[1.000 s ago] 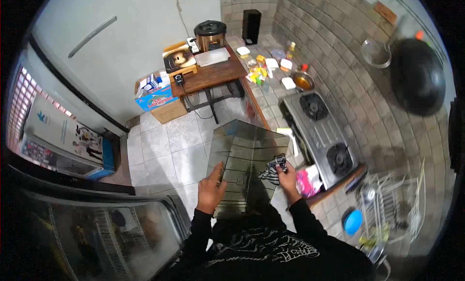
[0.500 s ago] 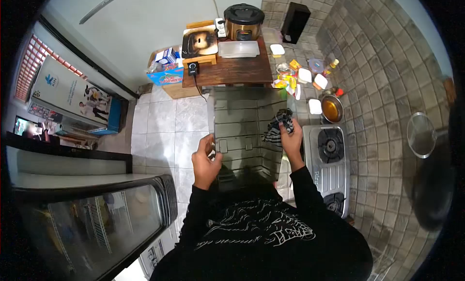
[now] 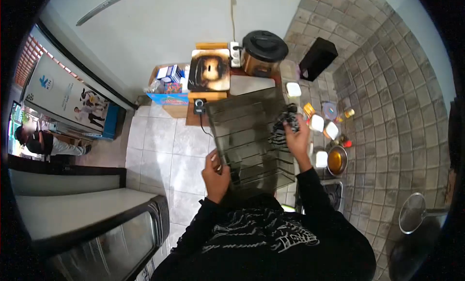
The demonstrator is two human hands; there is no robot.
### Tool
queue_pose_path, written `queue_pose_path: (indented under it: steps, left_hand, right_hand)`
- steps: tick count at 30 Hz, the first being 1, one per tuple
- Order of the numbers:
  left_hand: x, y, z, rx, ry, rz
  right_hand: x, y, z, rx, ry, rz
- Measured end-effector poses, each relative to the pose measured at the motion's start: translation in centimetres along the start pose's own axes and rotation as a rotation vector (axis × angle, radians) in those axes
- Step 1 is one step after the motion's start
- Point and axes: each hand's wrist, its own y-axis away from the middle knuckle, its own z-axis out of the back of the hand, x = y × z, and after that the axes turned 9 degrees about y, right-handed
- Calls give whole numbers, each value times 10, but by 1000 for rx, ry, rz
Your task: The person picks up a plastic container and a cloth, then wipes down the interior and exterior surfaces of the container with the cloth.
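A dark, see-through rectangular container (image 3: 247, 135) with ribbed lines is held tilted in front of my body. My left hand (image 3: 216, 178) grips its left edge, the thumb and fingers curled round the rim. My right hand (image 3: 297, 139) is closed on a black-and-white patterned cloth (image 3: 282, 129) at the container's right side. The far end of the container overlaps the front of the wooden table in view.
Beyond are a burnt-marked board (image 3: 209, 71), a rice cooker (image 3: 264, 51) and a blue box (image 3: 167, 98). At right, a pan of orange liquid (image 3: 336, 161) stands near the stove (image 3: 333, 191). A glass-door fridge (image 3: 121, 247) is at lower left; a person (image 3: 41, 141) sits far left.
The view has swung, and the container has shifted from pointing at the floor to overlapping the table. Both hands keep their holds. A person has come into view at the left.
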Motion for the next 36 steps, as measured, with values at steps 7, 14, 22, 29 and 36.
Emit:
queue_pose_path:
  steps: [7, 14, 22, 29, 36]
  left_hand:
    - [23, -105, -55, 26, 139, 129]
    - [72, -167, -107, 7, 301, 302]
    - [73, -210, -173, -252, 501, 814]
    - [111, -231, -213, -370, 671, 878]
    - [82, -249, -236, -350, 575, 835]
  right_hand:
    - [7, -139, -8, 199, 199, -62]
    - [3, -261, -66, 527, 342, 299]
    - [-21, -353, -150, 856, 233, 425]
    - [-47, -377, -224, 907, 199, 589]
    - [-59, -400, -249, 957, 214, 593]
